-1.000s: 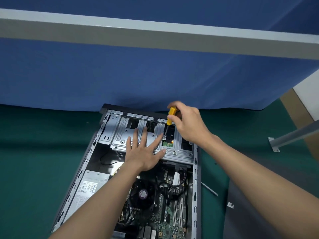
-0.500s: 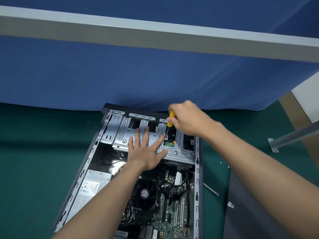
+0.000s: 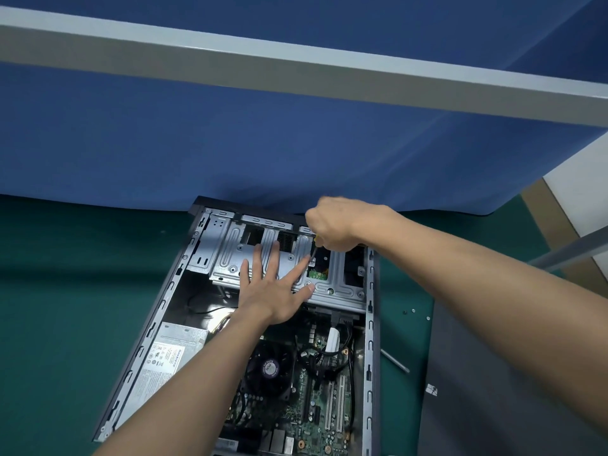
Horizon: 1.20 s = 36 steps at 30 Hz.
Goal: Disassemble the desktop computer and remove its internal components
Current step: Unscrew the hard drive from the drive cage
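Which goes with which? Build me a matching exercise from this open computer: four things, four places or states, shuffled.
Things:
1 left hand
2 right hand
3 power supply
4 cooling fan

Places or states:
A has a round purple sticker at its hub
B grips the screwdriver
C sits against the case wall on the view's left
D rests flat, fingers spread, on the drive cage

Pairs: 1-D, 2-B, 3-C, 4-A.
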Tool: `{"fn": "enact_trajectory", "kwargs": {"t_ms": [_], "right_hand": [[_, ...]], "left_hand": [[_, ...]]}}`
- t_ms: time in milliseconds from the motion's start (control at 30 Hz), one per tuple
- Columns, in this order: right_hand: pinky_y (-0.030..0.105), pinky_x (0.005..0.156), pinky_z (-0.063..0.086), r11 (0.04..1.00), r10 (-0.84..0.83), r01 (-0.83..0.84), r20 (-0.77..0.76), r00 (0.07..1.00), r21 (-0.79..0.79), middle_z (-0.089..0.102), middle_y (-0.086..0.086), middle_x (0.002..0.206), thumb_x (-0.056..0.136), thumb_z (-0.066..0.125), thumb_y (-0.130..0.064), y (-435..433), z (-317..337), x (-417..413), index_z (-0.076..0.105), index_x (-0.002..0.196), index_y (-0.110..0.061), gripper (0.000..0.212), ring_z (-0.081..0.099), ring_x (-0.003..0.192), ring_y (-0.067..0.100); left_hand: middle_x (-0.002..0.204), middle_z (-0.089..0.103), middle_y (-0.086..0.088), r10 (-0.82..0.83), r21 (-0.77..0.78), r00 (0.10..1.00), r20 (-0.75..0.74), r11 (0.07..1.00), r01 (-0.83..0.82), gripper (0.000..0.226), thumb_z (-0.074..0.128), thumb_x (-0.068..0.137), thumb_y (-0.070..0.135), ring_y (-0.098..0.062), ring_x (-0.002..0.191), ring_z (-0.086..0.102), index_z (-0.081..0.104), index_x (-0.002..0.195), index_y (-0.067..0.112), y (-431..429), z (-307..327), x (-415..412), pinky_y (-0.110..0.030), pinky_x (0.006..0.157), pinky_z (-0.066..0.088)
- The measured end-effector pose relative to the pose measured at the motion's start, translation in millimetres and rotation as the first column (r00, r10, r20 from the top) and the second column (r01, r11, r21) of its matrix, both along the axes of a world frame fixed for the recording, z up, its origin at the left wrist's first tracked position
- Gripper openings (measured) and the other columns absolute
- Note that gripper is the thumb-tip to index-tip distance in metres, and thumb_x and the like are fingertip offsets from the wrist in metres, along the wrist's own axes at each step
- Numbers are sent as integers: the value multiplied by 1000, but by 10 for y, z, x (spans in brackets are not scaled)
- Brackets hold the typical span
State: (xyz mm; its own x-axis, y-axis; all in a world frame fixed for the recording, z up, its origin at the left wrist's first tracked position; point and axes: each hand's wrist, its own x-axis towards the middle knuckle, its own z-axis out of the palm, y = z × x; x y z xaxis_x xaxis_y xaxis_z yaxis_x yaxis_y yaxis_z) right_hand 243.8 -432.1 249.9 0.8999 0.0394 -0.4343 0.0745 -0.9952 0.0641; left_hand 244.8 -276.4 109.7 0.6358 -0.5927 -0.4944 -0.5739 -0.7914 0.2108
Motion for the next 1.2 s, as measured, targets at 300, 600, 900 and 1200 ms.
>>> {"fn": "enact_trajectory", "kwargs": {"t_ms": [300, 600, 900, 1200], "right_hand": [[31, 62, 36, 997, -78, 78, 18, 997, 9, 40, 0, 68, 100, 33, -44, -41, -2, -38, 41, 67, -14, 46, 44, 66, 24], [30, 54, 43, 983, -155, 154, 1, 988, 102, 55, 0, 75, 83, 65, -18, -46, 24, 39, 48, 70, -21, 22, 57, 78, 25], [28, 55, 35, 985, -170, 170, 34, 985, 14, 45, -1, 69, 97, 40, -39, -6, 4, 27, 41, 66, -15, 39, 50, 70, 25], [32, 64, 36, 984, -174, 173, -5, 985, -39, 43, -4, 71, 94, 39, -57, 40, 41, 11, 42, 76, -20, 41, 46, 74, 23]], "left_hand": [[141, -45, 2, 3, -8, 1000, 2, 1000, -3, 57, 7, 85, 80, -29, 128, -48, -28, 127, 63, -1, 2, -3, -51, 107, -25], [142, -43, 2, 2, -12, 1000, 8, 1000, -2, 61, 8, 85, 80, -29, 129, -48, -23, 135, 63, 8, -15, -2, -51, 108, -24], [141, -44, 2, 0, -9, 1000, 14, 1000, 1, 62, 7, 85, 81, -29, 130, -46, -23, 135, 63, 2, -25, 9, -52, 110, -22], [141, -45, 1, 0, -5, 1000, 10, 1000, 0, 64, 7, 85, 81, -28, 130, -47, -26, 135, 60, 3, -23, 2, -52, 109, -23]]}}
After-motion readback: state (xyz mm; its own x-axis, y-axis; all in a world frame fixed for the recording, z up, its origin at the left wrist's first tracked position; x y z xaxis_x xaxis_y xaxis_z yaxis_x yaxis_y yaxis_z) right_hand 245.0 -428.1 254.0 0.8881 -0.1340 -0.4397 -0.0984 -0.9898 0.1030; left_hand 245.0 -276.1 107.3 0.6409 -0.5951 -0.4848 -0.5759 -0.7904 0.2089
